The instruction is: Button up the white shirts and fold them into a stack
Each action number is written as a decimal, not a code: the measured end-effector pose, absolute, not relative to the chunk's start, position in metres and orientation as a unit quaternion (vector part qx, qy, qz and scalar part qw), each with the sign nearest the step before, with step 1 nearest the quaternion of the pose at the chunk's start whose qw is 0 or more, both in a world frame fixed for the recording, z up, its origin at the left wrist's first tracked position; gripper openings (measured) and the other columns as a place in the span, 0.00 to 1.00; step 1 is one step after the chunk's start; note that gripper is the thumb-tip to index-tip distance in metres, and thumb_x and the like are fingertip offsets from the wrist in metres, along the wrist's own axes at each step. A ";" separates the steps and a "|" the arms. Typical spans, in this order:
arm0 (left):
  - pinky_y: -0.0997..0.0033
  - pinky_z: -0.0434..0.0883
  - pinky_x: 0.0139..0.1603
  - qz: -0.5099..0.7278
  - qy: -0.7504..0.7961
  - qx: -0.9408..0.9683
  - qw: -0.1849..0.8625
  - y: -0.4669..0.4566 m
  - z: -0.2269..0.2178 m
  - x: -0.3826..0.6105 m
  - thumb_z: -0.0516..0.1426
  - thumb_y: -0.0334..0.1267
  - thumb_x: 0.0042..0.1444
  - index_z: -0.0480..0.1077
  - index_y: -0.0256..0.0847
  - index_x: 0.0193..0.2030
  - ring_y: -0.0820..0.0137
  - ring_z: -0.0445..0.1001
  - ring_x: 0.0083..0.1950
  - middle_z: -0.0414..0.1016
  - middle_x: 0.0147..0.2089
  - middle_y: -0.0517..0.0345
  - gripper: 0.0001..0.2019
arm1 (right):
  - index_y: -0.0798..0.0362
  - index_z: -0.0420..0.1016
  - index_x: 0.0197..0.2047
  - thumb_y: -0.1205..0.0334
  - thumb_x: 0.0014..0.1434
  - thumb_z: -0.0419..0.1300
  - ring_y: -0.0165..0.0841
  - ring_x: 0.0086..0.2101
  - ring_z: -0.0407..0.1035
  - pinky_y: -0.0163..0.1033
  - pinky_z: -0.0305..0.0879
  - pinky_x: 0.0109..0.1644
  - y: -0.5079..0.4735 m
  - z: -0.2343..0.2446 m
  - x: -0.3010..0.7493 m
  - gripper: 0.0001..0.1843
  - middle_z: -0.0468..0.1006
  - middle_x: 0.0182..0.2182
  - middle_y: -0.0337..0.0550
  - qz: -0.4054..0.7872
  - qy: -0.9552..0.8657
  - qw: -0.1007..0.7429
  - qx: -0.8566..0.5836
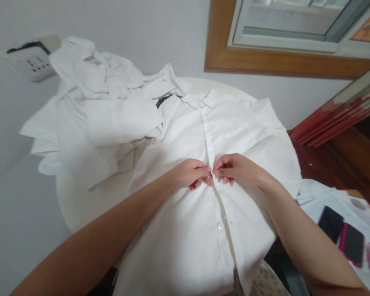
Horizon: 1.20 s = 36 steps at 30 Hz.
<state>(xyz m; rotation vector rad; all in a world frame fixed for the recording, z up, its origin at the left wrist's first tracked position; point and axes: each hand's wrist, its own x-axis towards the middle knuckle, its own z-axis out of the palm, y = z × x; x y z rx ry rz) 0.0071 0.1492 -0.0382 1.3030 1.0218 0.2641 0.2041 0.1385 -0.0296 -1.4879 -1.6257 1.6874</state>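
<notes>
A white button-up shirt (179, 230) lies front up over the round table, its collar at the far side and its hem hanging toward me. My left hand (195, 172) pinches the front placket near the middle of the shirt. Facing it, my right hand (231, 169) pinches the other front edge, fingertips almost touching the left ones. Whatever small button sits between the fingertips is hidden. Above the hands the placket looks closed up to the collar. Below them the two front edges lie apart, with a white button (220, 225) showing on the left edge.
A heap of white garments (111, 111) covers the left of the cream round table (80, 201). A power strip (33, 61) is by the wall. Two phones, a black one (330, 224) and a pink-edged one (352, 245), lie on papers at right. A wood-framed window (283, 61) is behind.
</notes>
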 end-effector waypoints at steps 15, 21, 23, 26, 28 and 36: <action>0.79 0.51 0.14 0.152 0.484 0.575 0.642 0.145 -0.035 0.013 0.52 0.43 0.61 0.65 0.38 0.24 0.82 0.54 0.12 0.66 0.17 0.66 0.17 | 0.54 0.71 0.31 0.59 0.55 0.61 0.25 0.22 0.65 0.32 0.61 0.26 0.133 -0.031 0.199 0.07 0.71 0.23 0.35 0.512 -0.654 0.209 -0.517; 0.78 0.51 0.14 0.153 0.482 0.577 0.641 0.146 -0.037 0.014 0.52 0.44 0.62 0.63 0.39 0.21 0.81 0.53 0.12 0.61 0.14 0.67 0.19 | 0.53 0.69 0.27 0.61 0.58 0.59 0.26 0.22 0.63 0.33 0.57 0.29 0.129 -0.030 0.198 0.09 0.70 0.20 0.35 0.367 -0.747 0.177 -0.525; 0.78 0.50 0.14 0.151 0.480 0.582 0.639 0.147 -0.038 0.014 0.52 0.45 0.62 0.63 0.39 0.21 0.81 0.54 0.12 0.62 0.15 0.66 0.19 | 0.53 0.69 0.27 0.61 0.59 0.59 0.26 0.23 0.62 0.33 0.56 0.29 0.127 -0.027 0.196 0.10 0.71 0.22 0.36 0.317 -0.775 0.170 -0.519; 0.79 0.50 0.13 0.151 0.475 0.581 0.643 0.147 -0.038 0.014 0.52 0.46 0.61 0.63 0.38 0.22 0.82 0.54 0.12 0.64 0.17 0.66 0.19 | 0.53 0.69 0.27 0.62 0.59 0.59 0.27 0.24 0.62 0.33 0.55 0.30 0.126 -0.024 0.194 0.10 0.71 0.23 0.37 0.285 -0.795 0.167 -0.509; 0.79 0.50 0.14 0.153 0.471 0.575 0.651 0.147 -0.037 0.012 0.54 0.47 0.60 0.62 0.38 0.22 0.83 0.54 0.13 0.63 0.18 0.67 0.19 | 0.53 0.70 0.27 0.62 0.59 0.59 0.27 0.24 0.62 0.33 0.55 0.30 0.126 -0.023 0.194 0.10 0.71 0.23 0.37 0.287 -0.792 0.172 -0.511; 0.80 0.49 0.15 0.163 0.469 0.555 0.667 0.149 -0.034 0.010 0.61 0.46 0.52 0.67 0.38 0.27 0.82 0.54 0.15 0.61 0.18 0.68 0.14 | 0.53 0.72 0.28 0.53 0.57 0.61 0.27 0.23 0.62 0.33 0.55 0.27 0.124 -0.024 0.197 0.13 0.72 0.23 0.38 0.373 -0.731 0.191 -0.539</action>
